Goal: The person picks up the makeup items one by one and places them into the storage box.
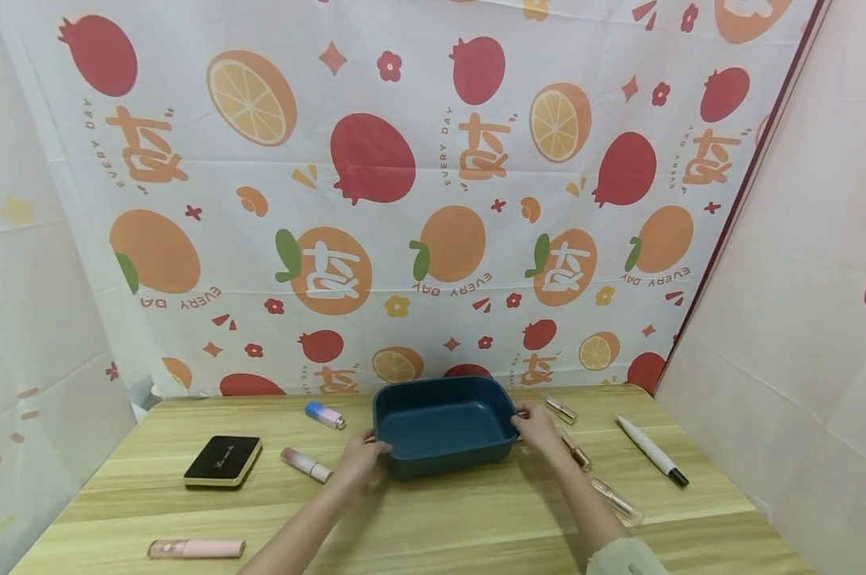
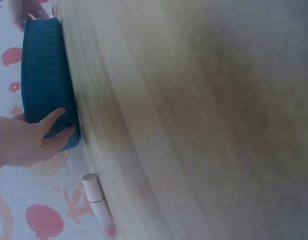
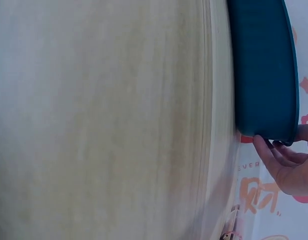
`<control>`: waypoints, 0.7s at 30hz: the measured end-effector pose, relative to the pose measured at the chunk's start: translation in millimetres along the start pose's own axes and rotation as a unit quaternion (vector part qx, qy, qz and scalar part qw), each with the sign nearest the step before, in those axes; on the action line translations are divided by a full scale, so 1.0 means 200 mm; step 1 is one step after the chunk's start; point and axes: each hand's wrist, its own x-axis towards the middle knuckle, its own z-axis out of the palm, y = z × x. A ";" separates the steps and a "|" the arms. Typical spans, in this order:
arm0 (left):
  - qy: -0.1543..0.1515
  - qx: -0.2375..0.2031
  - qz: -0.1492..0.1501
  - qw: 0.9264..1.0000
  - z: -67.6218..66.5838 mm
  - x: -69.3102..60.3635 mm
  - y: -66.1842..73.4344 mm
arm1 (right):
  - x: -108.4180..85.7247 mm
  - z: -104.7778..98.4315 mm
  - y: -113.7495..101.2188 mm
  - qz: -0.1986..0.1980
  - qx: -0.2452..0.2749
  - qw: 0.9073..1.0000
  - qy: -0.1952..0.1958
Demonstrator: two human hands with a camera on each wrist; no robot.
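A dark teal rectangular plastic bin [image 1: 447, 463] sits near the back of the wooden table, and its inside looks bare. My left hand [image 1: 362, 461] grips its left end, with fingers [image 2: 58, 142] spread along the outer wall in the left wrist view. At the right end, my right hand [image 1: 536, 427] holds the bin. The right wrist view shows the thumb near the rim and fingers [image 3: 268, 155] against the end wall. Closest to my left hand is a pink-and-white lip gloss tube [image 1: 306, 465]; a gold-trimmed lipstick tube [image 1: 575, 451] lies beside my right wrist.
On the left are a black compact [image 1: 223, 461], a pink tube [image 1: 197, 549] and a blue-and-pink tube [image 1: 325, 414]. On the right lie a clear-and-gold tube [image 1: 616, 501], a small gold tube [image 1: 561, 410] and a white pen [image 1: 651, 450]. A fruit-print curtain [image 1: 433, 184] hangs behind.
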 end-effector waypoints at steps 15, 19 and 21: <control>0.004 0.011 -0.007 1.000 -0.01 0.02 0.01 | -0.02 0.00 -0.03 0.030 0.009 1.000 -0.001; 0.003 0.017 -0.018 1.000 -0.02 0.03 0.02 | -0.03 0.00 -0.05 0.033 0.009 0.999 -0.003; 0.003 0.018 -0.023 1.000 -0.03 0.03 0.02 | -0.03 -0.01 -0.05 0.032 0.006 0.999 -0.006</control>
